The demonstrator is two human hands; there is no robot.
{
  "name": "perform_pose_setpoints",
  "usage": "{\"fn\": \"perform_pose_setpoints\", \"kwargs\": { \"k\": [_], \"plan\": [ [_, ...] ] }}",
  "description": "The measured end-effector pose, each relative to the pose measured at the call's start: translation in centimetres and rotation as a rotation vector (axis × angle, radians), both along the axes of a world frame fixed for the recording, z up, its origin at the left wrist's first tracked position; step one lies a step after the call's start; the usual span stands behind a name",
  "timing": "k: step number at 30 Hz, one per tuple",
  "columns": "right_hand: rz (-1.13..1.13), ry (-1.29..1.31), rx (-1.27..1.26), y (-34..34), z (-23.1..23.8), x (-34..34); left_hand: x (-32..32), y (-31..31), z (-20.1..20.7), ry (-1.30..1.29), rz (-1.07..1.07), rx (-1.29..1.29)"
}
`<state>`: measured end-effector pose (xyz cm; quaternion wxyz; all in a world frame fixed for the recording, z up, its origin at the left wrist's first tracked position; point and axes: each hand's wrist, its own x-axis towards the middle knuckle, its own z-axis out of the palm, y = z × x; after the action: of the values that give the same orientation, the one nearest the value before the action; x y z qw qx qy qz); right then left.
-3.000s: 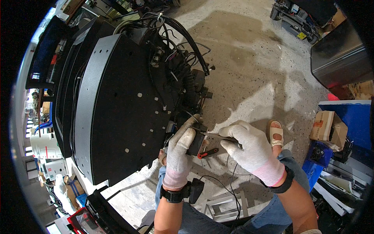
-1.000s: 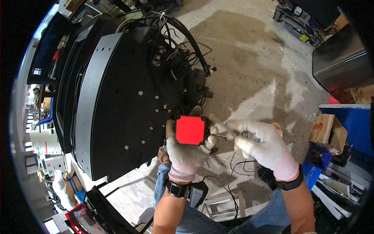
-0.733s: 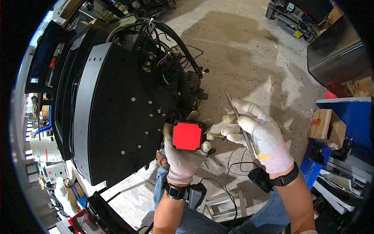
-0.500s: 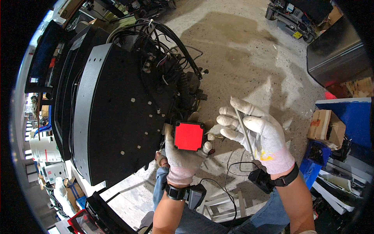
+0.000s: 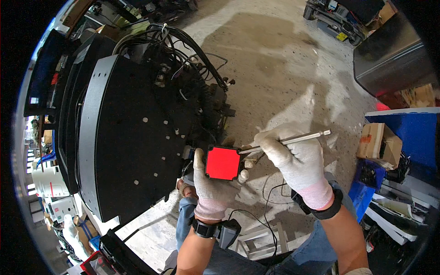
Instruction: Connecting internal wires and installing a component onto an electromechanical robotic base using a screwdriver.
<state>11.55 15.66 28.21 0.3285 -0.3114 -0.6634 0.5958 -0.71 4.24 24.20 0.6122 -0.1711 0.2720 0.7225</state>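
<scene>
My left hand (image 5: 211, 185), in a whitish work glove, is closed around a square black block with a bright red face (image 5: 222, 163). Its thumb lies along the block's left side, and the other fingertips show at the right edge. Small thin screw-like pieces stick out by those fingertips, too small to name surely. Gloved too, my right hand (image 5: 298, 158) pinches a long slim metal rod (image 5: 300, 139) that looks like a screwdriver bit with a notched shank end. Its lower-left tip is at the block's upper right corner; contact there cannot be made out.
A large black machine panel (image 5: 133, 137) with several holes fills the left, topped by bundled cables (image 5: 188, 46). On the right stand blue bins (image 5: 405, 137) with a cardboard box (image 5: 378, 141). A thin black cable (image 5: 261, 219) hangs between my wrists; a metal frame (image 5: 261, 240) stands below.
My right hand has turned over from palm-up and moved slightly left, bringing the rod from upright to slanting, its tip at the red-faced block. My left hand keeps its hold.
</scene>
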Motion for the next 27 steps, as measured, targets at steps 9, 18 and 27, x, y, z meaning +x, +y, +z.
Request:
{"fn": "perform_pose_setpoints", "kwargs": {
  "k": [9,18,27],
  "plan": [
    [0.049,-0.091,0.304,-0.1,-0.5,-0.1,0.1,0.0,-0.2,0.012,-0.001,0.060],
    [0.065,-0.138,0.423,-0.1,-0.6,-0.1,0.4,0.3,-0.3,0.092,0.016,-0.064],
    [-0.003,-0.049,0.082,-0.7,0.1,0.0,0.5,0.3,0.0,0.086,-0.039,0.015]
  ]
}}
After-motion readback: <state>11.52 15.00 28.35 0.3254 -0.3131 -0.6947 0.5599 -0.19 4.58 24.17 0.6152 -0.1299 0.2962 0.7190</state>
